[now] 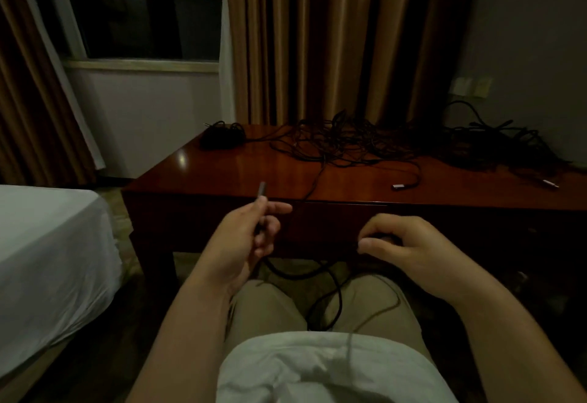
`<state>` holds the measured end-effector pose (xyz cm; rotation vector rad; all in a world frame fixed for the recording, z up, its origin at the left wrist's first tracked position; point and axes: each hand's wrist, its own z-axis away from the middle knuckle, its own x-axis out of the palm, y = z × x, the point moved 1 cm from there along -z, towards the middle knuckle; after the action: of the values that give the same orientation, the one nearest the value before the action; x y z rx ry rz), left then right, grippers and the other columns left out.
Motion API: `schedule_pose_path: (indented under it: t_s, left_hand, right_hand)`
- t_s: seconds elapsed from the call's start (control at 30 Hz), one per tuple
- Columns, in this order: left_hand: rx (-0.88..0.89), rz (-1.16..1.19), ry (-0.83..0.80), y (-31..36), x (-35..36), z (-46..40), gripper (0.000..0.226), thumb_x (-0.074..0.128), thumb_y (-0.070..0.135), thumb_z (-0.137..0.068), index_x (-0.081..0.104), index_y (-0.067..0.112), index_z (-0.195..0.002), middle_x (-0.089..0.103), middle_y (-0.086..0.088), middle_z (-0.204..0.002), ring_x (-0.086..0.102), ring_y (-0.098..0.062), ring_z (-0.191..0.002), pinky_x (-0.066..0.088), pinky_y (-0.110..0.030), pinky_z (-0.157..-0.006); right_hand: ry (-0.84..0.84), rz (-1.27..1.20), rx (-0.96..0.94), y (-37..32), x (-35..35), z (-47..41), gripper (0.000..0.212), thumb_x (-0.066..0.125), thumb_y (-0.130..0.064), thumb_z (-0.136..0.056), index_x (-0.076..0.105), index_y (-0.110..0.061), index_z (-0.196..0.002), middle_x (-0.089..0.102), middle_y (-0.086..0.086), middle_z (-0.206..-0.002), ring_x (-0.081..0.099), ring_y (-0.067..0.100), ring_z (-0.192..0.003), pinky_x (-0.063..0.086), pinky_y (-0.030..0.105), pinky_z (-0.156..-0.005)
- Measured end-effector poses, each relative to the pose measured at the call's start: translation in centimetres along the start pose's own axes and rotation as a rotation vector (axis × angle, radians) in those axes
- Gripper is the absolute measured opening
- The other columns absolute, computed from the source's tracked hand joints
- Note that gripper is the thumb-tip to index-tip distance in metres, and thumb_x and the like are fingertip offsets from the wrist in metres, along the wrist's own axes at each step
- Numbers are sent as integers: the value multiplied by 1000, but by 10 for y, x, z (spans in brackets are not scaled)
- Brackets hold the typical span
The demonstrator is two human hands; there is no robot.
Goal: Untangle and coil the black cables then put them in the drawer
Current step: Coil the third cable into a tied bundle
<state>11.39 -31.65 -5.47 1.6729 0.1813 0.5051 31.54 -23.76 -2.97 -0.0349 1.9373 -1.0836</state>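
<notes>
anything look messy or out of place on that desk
Yes: a tangled heap of black cables sprawls across the back of the desk. One strand runs over the front edge, and the left hand holds a connector end.

Glossy reddish-brown wooden desk (pixel 222 174), beyond the fingertips (pixel 286 207), bears a tangled heap of thin black cables (pixel 359 142) along its far edge, a small dark bundle (pixel 222 137) far-left, two loose silver-tipped plugs (pixel 398 186) right.

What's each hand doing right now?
Left hand: pinching a cable plug, cable trailing down.
Right hand: fingers curled by the drawer front; cannot tell if holding anything.
</notes>
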Motion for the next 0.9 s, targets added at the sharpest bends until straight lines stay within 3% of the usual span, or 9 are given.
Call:
schedule_pose_path:
  t_s: [0.13,0.23,0.33,0.4,0.47,0.53,0.63,0.77,0.9]
  left_hand:
    - [6,-370,-199,-2,30,11,39,33,32,-101,67,12,-96,62,3,-54,40,1,-34,28,-8,-38]
    - [-37,-402,-312,-2,39,15,37,37,29,-100,68,10,-94,66,3,-58,58,0,-51,43,-11,-54]
    - [-115,-323,-452,1,44,21,32,38,13,-100,65,2,-87,66,2,-59,57,-2,-46,43,-13,-49]
    - [-130,-290,-469,2,45,25,36,36,19,-100,64,1,-87,65,-3,-58,48,0,-35,25,-13,-37]
    - [-164,-184,-446,-2,41,23,40,36,33,-97,64,6,-90,67,-7,-67,51,-3,-38,16,-20,-42]
    - [-173,-204,-467,-3,37,21,46,38,48,-93,65,11,-93,67,-3,-73,56,-2,-47,21,-21,-47]
    - [-71,-434,-522,-7,39,20,19,48,25,-96,62,12,-92,59,7,-66,54,4,-53,40,-11,-54]
    - [-12,-179,-278,-6,36,14,27,39,19,-100,56,12,-80,51,7,-51,42,-1,-41,35,-11,-44]
    - [77,-82,-94,-12,35,6,29,37,23,-101,63,11,-95,61,2,-62,37,-3,-43,33,-13,-42]
  right_hand:
    - [179,-3,-237,-20,17,-12,20,62,-21,-86,54,-36,-77,55,-10,-78,52,5,-73,41,16,-64]
    - [285,0,-319,-21,20,-20,22,66,-20,-83,52,-37,-83,50,-15,-86,50,-3,-81,41,8,-70]
    - [228,96,-320,-18,22,-26,4,59,-33,-86,63,-33,-88,47,-16,-86,49,-4,-84,40,9,-69]
    - [161,122,-303,-14,25,-27,19,51,-42,-87,58,-35,-71,52,-15,-69,53,3,-70,40,16,-59]
    - [163,59,-267,-11,28,-25,28,53,-37,-90,52,-33,-62,55,-15,-57,53,6,-56,36,17,-49]
    - [174,11,-239,-8,30,-24,29,55,-31,-91,56,-25,-63,54,-13,-52,51,4,-49,35,15,-47]
    - [134,-119,-132,-7,29,-24,29,54,-30,-92,59,-22,-64,54,-9,-55,52,3,-54,38,15,-53]
    - [130,-454,22,7,24,-23,39,36,-34,-97,63,-9,-85,46,-6,-54,45,10,-53,38,18,-52]
    - [136,-453,68,21,42,-16,37,35,-25,-100,57,-13,-72,41,-8,-47,37,9,-46,29,26,-48]
